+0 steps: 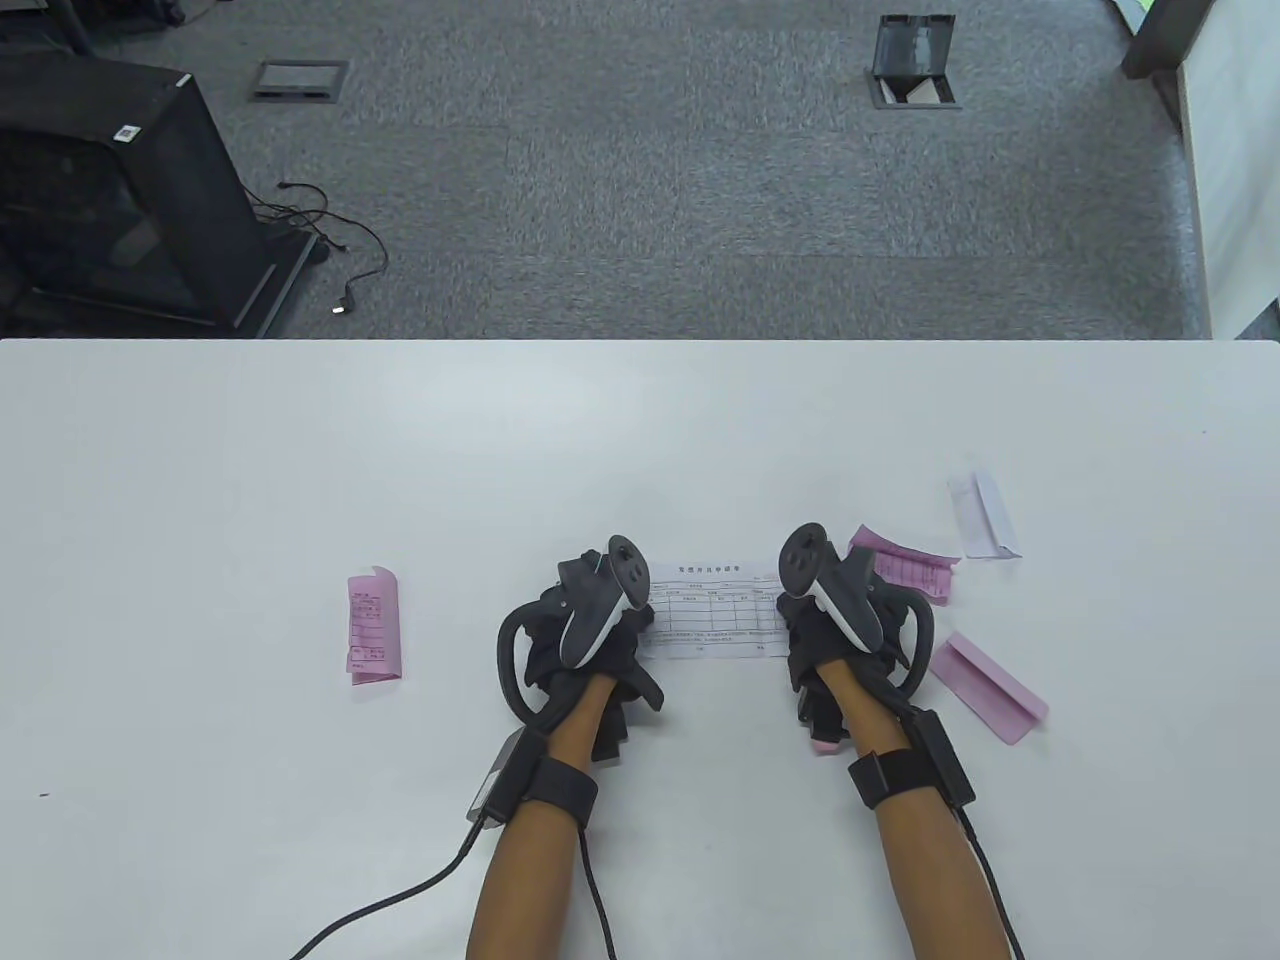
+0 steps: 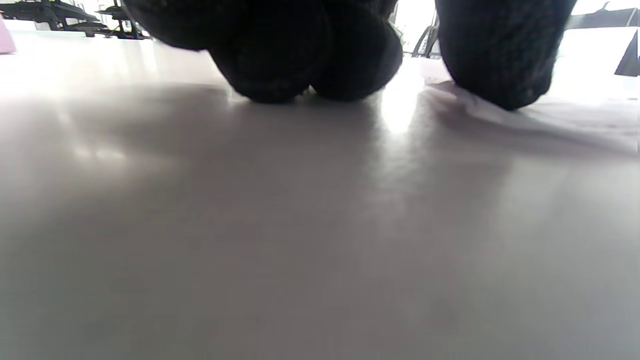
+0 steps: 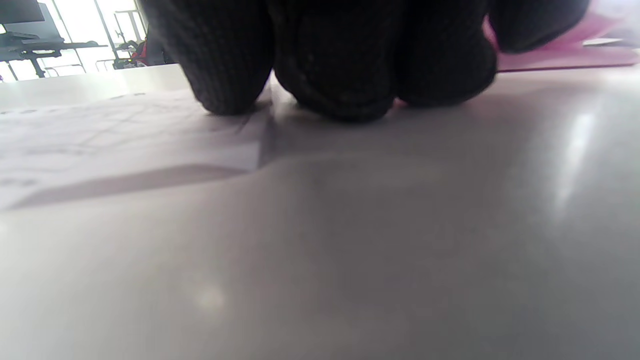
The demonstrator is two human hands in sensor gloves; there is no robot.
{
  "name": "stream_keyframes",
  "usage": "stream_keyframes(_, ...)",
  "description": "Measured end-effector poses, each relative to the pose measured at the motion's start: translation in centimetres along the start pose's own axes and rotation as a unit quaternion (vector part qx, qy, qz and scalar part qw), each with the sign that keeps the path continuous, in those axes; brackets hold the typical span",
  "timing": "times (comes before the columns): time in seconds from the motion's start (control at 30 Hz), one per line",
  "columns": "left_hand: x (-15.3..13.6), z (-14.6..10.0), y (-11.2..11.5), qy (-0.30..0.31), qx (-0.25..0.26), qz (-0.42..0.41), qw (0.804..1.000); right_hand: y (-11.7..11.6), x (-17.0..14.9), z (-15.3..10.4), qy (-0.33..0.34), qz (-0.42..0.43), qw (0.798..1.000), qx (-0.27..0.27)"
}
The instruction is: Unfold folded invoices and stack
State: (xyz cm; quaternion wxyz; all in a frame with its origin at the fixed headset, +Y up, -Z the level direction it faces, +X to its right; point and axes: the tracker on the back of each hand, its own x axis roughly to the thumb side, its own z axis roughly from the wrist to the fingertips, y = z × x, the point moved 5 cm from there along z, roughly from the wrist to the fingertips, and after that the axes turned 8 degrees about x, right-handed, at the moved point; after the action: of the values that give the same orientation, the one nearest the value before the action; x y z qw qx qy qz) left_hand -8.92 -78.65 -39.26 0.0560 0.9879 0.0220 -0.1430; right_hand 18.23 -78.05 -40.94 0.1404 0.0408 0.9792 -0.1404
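**White invoice held flat between both hands**

An unfolded white invoice (image 1: 716, 610) lies flat on the tabletop (image 1: 200, 480), near the middle of its front edge. The left hand (image 1: 590, 630) presses gloved fingertips (image 2: 500, 75) on the sheet's left end; the right hand (image 1: 835, 625) presses fingertips (image 3: 220, 75) on its right end. Neither grip encloses the paper; the fingers bear down on it.

A folded pink invoice (image 1: 374, 625) lies well apart toward the left edge. Two pink invoices (image 1: 912, 570) (image 1: 988, 686) and a folded white slip (image 1: 985, 515) lie just right of the right hand.
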Motion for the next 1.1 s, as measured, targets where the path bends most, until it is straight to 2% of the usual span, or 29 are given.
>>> stream_keyframes(0.2,0.4,-0.2,-0.1,0.012,0.008,0.008,1.0,0.0,-0.1,-0.1,0.004,0.012,1.0,0.002)
stream_keyframes(0.3,0.3,-0.6,-0.4,0.015,0.021,-0.013,1.0,0.5,-0.7,-0.6,0.006,0.041,0.999,0.0)
stream_keyframes(0.47,-0.9,-1.8,-1.7,0.018,0.052,-0.063,0.996,4.0,-2.0,-3.3,0.046,0.094,0.994,-0.042)
stream_keyframes(0.63,-3.1,-4.8,-3.2,0.039,0.076,-0.112,0.99,7.8,-6.4,-7.6,0.086,0.13,0.983,-0.096)
stream_keyframes(0.73,-4.4,-7.0,-3.5,0.053,0.079,-0.157,0.983,8.4,-10.0,-8.7,0.074,0.122,0.983,-0.116)
stream_keyframes(0.83,-5.4,-8.5,-3.7,0.066,0.087,-0.156,0.982,7.7,-13.1,-8.9,0.052,0.095,0.988,-0.107)
stream_keyframes(0.9,-6.1,-9.3,-3.8,0.071,0.089,-0.157,0.981,6.1,-14.7,-8.5,0.037,0.061,0.995,-0.071)
stream_keyframes(1.03,-6.6,-10.1,-3.4,0.079,0.092,-0.18,0.976,2.9,-16.4,-7.4,0.011,-0.006,1.0,-0.016)
stream_keyframes(1.1,-6.6,-10.4,-3.0,0.082,0.088,-0.191,0.974,2.0,-16.9,-6.8,-0.002,-0.018,1.0,-0.017)
